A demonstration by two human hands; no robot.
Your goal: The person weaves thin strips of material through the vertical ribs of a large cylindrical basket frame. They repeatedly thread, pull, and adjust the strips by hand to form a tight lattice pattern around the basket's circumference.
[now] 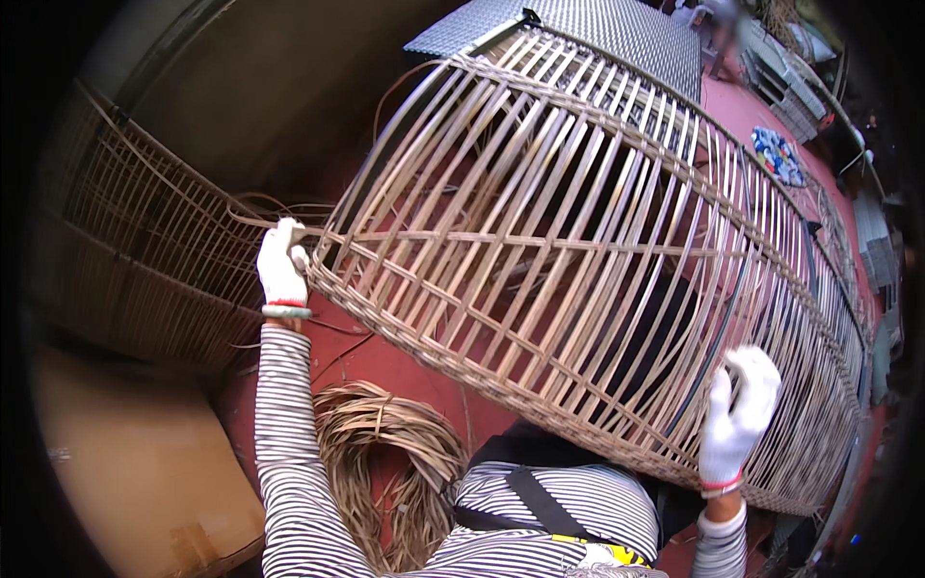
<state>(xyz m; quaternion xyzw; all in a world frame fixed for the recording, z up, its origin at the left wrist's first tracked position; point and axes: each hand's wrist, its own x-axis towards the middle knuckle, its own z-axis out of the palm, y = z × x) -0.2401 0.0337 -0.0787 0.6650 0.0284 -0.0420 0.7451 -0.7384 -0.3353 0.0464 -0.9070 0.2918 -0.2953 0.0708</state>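
Observation:
A large wicker frame (501,241) of thin upright canes with braided edges spans the middle and right, tilted in front of me. My left hand (282,265), in a white glove, is closed at the frame's left corner on a thin wicker strip (252,223). The strip runs off to the left and also appears to lead into the weave. My right hand (740,414), also gloved in white, is raised over the frame's lower right part. Its fingers are bent and apart from the thumb, with nothing seen between them.
A coil of brown wicker strips (390,433) lies on the red floor (342,342) below my left forearm. Another woven panel (145,231) stands at the left, above a cardboard piece (145,472). A grey woven sheet (617,34) and a patterned cloth (778,156) lie beyond the frame.

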